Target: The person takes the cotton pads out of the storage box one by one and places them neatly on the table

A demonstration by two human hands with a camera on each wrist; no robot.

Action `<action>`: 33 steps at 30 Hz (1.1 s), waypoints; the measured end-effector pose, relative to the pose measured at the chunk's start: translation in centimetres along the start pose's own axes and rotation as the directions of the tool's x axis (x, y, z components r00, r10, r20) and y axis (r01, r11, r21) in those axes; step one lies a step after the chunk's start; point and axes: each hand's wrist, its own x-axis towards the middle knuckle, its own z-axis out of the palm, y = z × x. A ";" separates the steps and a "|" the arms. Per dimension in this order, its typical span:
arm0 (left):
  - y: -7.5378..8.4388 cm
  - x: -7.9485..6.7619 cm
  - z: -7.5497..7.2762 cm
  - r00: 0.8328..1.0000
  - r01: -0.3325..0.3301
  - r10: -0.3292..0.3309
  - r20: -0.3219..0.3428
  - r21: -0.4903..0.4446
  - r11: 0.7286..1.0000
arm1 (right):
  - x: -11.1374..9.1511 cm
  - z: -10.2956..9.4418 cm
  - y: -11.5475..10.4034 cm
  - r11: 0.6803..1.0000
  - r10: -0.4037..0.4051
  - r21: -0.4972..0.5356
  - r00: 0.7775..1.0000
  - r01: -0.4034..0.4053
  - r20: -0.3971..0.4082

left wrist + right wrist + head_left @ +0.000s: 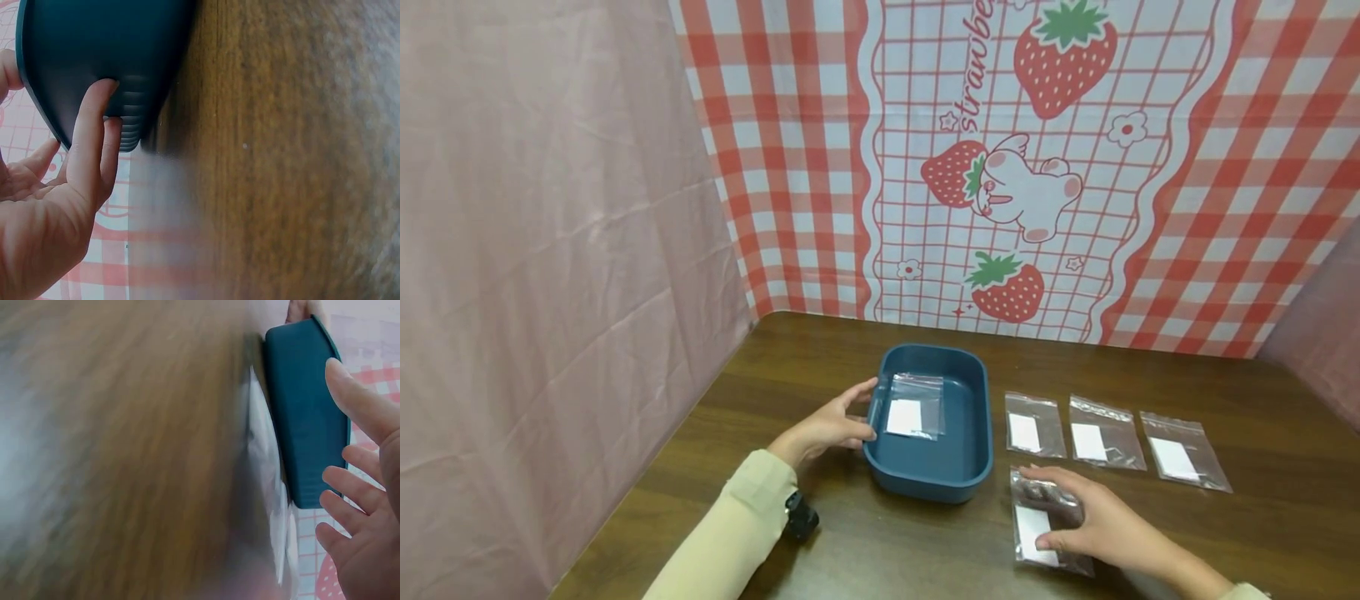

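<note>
A dark blue plastic bin stands on the table, with a small clear zip bag holding a white card inside it. At the bin's left side, my left hand holds the wall and rim; in the left wrist view, fingers lie against the outer wall. My right hand hovers over a clear zip bag with a white card and small dark items near its top. Its fingers are spread and apart from the bag in the right wrist view. What the dark items are cannot be made out.
To the right of the bin, three more zip bags with white cards lie in a row: a left one, a middle one and a right one. Behind the wooden table hangs a strawberry-print cloth.
</note>
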 end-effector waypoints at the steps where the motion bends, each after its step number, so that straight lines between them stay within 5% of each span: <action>1: 0.0 0.0 0.0 1.000 -0.003 0.003 0.000 0.001 1.000 | 0.2 0.0 -0.1 1.000 0.013 -0.002 1.000 -0.013 -0.010; 11: -0.1 -0.1 -0.1 1.000 -0.015 0.015 0.004 -0.007 1.000 | 2.3 1.0 -1.0 0.994 0.092 0.064 0.991 -0.086 -0.096; 23: -0.2 -0.1 -0.2 1.000 -0.011 0.011 -0.002 -0.004 1.000 | 4.7 1.6 -2.2 0.933 0.280 0.272 0.951 -0.237 -0.131; 33: -0.2 0.0 -0.1 1.000 -0.015 0.015 0.003 0.004 1.000 | 6.8 2.1 -2.2 0.923 0.283 0.316 0.944 -0.221 -0.168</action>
